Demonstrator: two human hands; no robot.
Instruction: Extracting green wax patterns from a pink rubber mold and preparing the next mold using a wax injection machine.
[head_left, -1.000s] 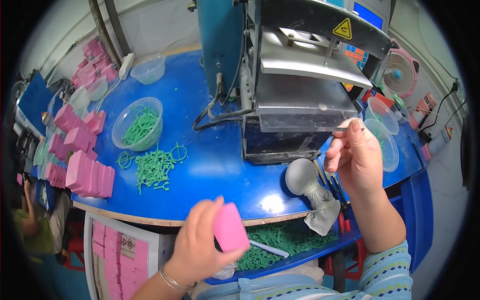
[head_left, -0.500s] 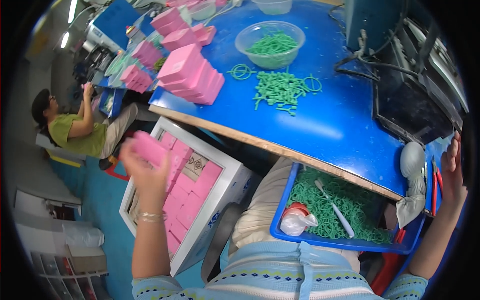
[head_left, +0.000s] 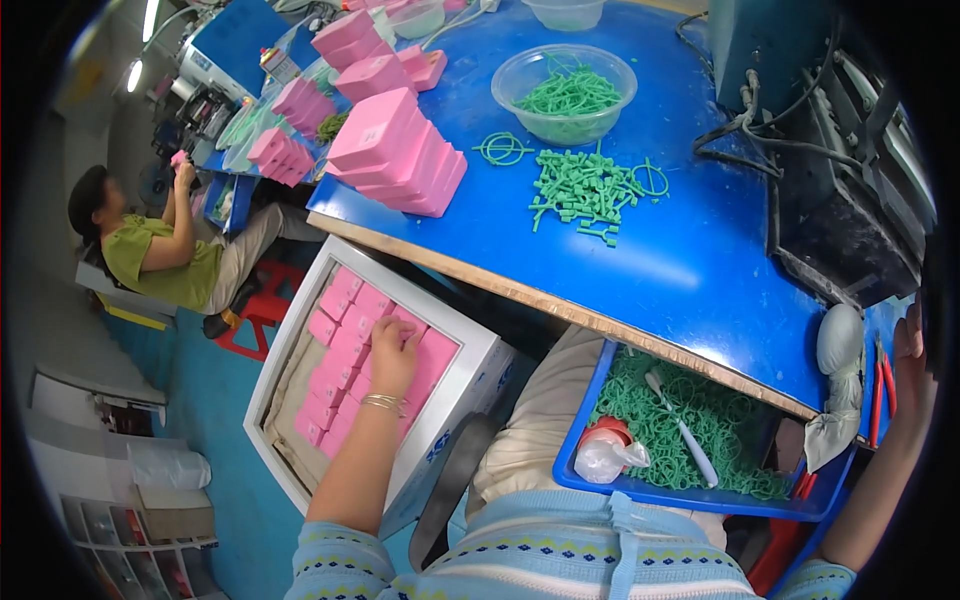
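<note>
A pale blue sweater point(head_left: 570, 565) with a patterned band fills the lower edge. Just beyond it sits a blue tray point(head_left: 825, 490) of tangled green rings point(head_left: 675, 415), with a pale stick point(head_left: 697, 455) and a clear bag point(head_left: 602, 458) lying on top (something red shows behind the bag).

To the left, the white box point(head_left: 470, 365) stands tilted in view, with pink blocks point(head_left: 345, 360) in rows and a bare strip along its left side. The left hand point(head_left: 393, 350), bracelets at the wrist point(head_left: 383, 403), reaches down over these blocks; its fingers are bent, the tips at the blocks, and I cannot tell whether they grip one. The right hand point(head_left: 908, 345) is at the far right, mostly in shadow, near the red-handled pliers point(head_left: 878, 400) and a grey bundle point(head_left: 838, 350); whether its fingers are open or closed I cannot tell.

On the blue table point(head_left: 700, 255) lies a heap of small green pieces point(head_left: 588, 185), with a green hoop on either side. Behind the heap is a clear bowl point(head_left: 515, 115) of more green strands. Left of these, at the table's corner, pink blocks are stacked, with more beyond. A dark machine point(head_left: 850, 210) stands on the right.

Farther left, a seated co-worker point(head_left: 155, 260) in green holds up something small and pink point(head_left: 180, 158).
</note>
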